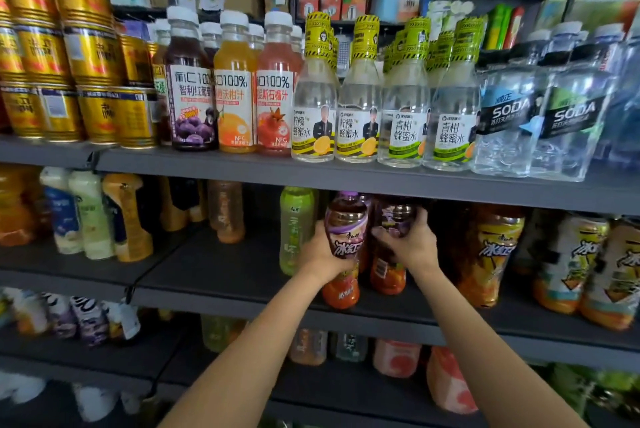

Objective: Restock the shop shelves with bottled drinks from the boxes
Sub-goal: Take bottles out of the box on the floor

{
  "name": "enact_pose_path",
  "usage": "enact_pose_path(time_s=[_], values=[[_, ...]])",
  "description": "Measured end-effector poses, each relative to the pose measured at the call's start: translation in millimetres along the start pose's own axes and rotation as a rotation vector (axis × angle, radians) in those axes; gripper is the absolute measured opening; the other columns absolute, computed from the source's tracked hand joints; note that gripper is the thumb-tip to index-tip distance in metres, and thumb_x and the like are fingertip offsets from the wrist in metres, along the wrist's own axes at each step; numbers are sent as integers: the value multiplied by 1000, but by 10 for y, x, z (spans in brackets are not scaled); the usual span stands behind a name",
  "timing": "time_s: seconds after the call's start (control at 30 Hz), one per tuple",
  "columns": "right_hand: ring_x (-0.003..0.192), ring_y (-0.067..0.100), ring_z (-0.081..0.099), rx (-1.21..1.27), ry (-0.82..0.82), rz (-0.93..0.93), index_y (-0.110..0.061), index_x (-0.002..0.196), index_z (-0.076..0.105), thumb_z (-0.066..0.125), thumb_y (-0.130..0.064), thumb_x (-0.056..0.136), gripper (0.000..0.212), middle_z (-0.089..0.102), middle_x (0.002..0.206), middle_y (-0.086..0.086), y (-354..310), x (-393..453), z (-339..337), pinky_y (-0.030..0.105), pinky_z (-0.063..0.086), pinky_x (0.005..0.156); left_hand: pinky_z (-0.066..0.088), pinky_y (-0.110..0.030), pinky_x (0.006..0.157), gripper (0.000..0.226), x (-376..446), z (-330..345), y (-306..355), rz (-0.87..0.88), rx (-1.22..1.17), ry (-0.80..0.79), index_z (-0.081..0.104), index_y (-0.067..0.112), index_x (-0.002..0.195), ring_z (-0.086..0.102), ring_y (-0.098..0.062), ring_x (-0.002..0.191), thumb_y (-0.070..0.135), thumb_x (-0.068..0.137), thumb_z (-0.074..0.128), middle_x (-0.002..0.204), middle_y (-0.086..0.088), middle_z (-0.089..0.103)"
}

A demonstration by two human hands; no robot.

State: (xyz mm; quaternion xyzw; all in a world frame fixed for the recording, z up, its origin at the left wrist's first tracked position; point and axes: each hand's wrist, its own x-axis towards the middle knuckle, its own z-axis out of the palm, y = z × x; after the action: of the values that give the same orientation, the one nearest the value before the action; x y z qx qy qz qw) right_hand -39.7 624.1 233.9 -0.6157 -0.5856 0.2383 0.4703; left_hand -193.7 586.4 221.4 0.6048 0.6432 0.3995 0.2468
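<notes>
second shelf (242,275) from top: both hands reach in. left hand (320,253) wraps around a purple-label iced tea bottle (344,247), upright, cap up, long axis vertical, base at the near shelf edge. right hand (410,244) grips a second purple-label bottle (391,254) just right of it and a bit farther back, also upright. green tea bottle (294,230) stands just left of the left hand, yellow-label iced tea bottles (491,254) close on the right. upper shelf board (381,178) sits right over the caps, carrying honey water bottles (360,95), juice bottles (235,88), gold cans (86,47) far left, soda waters (540,109) right.
</notes>
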Motion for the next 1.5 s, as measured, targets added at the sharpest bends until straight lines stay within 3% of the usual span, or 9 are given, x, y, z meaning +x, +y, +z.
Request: enact_pose_path(time_s=[0.07,0.17,0.43,0.8,0.97,1.07,1.17,1.33,1.5], values=[[108,37,57,-91,-46,81,-5,123,38,77,-27,73,67,58,118,18,187,-48,116,45,50,87,43,-41,99,83,49,-15,-10,4,17,-26,29,21,136,51,-24,120,22,70,78,131,-2,53],[110,36,55,-155,-2,106,1,115,44,73,-25,79,53,56,119,19,352,-59,289,44,48,88,42,-41,100,83,78,-33,-38,15,5,-48,29,21,135,50,-24,121,22,68,79,131,-1,53],[123,40,42,-227,80,133,5,128,34,68,-25,83,63,44,132,24,378,259,426,44,38,97,41,-37,99,83,32,-81,-55,60,5,-51,29,20,136,47,-22,125,20,70,79,134,-1,50],[124,41,42,-152,-47,227,7,132,33,70,-30,81,73,41,135,27,551,573,339,40,38,100,41,-35,101,81,28,-67,-56,69,71,-17,34,19,134,49,-21,123,25,68,81,132,0,52],[118,36,46,11,104,31,3,128,44,70,-17,81,57,47,126,22,610,219,192,38,40,99,40,-31,95,72,35,65,-56,70,141,6,39,15,132,49,-21,122,25,72,78,132,-2,52],[112,26,55,134,-160,-143,-4,123,48,66,-3,81,46,56,113,7,603,-73,127,28,43,92,43,-30,93,65,56,249,6,71,80,29,44,12,127,54,-20,115,22,73,77,125,-5,57],[110,16,54,5,-383,-265,-11,135,35,71,-8,77,68,53,115,-2,646,-160,75,24,43,91,45,-35,96,63,116,456,87,63,59,50,46,11,124,55,-22,114,25,72,78,120,-8,60],[105,29,58,-156,-182,-154,-6,122,46,76,-20,74,58,60,116,12,732,-62,145,33,47,83,47,-39,94,49,227,621,157,60,34,31,51,9,116,58,-24,109,25,76,74,114,-8,63],[112,34,52,-264,-60,-3,-1,126,43,71,-28,80,61,49,125,17,689,18,305,40,45,86,46,-39,95,36,127,576,-49,153,148,80,48,12,120,56,-22,110,21,87,60,121,-5,57]])
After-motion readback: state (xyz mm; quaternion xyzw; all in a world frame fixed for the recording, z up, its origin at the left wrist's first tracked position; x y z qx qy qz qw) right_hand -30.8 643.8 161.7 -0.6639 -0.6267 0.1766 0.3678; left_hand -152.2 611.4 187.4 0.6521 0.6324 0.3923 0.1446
